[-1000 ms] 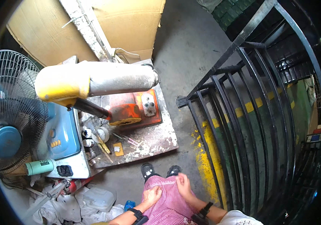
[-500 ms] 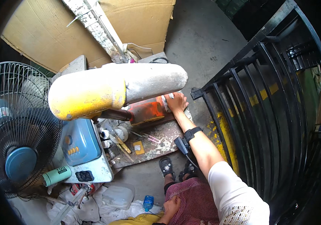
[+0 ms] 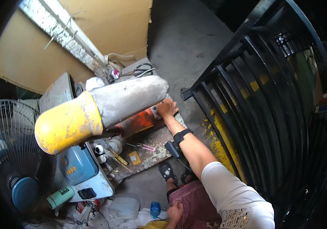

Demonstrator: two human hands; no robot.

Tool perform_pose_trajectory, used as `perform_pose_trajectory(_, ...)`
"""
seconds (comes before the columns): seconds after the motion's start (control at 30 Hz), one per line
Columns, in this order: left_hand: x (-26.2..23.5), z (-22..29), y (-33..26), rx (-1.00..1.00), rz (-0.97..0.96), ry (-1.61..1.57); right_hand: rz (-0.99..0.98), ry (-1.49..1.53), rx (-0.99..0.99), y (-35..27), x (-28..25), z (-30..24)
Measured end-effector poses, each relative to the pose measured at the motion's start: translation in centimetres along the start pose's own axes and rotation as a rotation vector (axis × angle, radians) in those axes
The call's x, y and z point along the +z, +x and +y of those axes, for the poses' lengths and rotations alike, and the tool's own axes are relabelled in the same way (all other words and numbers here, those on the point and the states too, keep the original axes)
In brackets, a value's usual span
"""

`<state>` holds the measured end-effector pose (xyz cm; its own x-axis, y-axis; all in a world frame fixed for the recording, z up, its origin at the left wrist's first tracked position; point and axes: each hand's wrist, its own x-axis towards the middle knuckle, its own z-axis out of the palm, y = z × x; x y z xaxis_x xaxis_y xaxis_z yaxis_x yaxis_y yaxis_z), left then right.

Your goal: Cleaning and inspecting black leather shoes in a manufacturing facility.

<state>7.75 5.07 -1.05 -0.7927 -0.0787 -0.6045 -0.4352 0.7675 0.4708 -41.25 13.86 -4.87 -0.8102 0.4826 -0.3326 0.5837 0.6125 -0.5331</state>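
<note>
My right hand (image 3: 167, 108) reaches to the right end of the machine's worn orange base (image 3: 138, 122). It touches a small grey fitting (image 3: 155, 111) there, with its outer fingers stretched out and apart. Over the base hangs the machine's thick rounded arm (image 3: 129, 97), yellow at the left and bare grey at the right, which hides part of the base. Low in view, my left hand (image 3: 176, 210) rests on the red checked apron (image 3: 196, 206) over my lap. Its fingers are curled in, and whatever may be inside them is hidden.
Small bottles, a pink-handled tool (image 3: 147, 147) and a yellow pad (image 3: 134, 157) lie on the worn worktop (image 3: 159, 147). A fan (image 3: 18, 152), blue tray (image 3: 77, 166) and green tumbler (image 3: 61, 196) are at left. Black metal railing (image 3: 243, 103) stands at right. Scissors (image 3: 142, 70) lie behind the machine.
The whole view has shifted, so the machine and worktop appear farther left and the fan lower. My right hand stays at the base's end; my left hand stays on the apron.
</note>
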Motion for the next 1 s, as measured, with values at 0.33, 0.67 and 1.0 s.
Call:
perform_pose_trajectory(0.33,-2.5,1.0,2.6,-0.111,-0.093,-0.378,0.117,0.856,0.126,-14.2,-8.4,17.0)
perform_pose_trajectory(0.67,-12.8,10.1,7.4,-0.211,-0.331,-0.382,0.314,0.546,0.762,-31.7,-35.6,38.6)
perform_pose_trajectory(1.0,-12.8,24.9,6.3,-0.048,-0.456,-0.39,0.643,0.996,0.956,-41.1,-39.8,37.5)
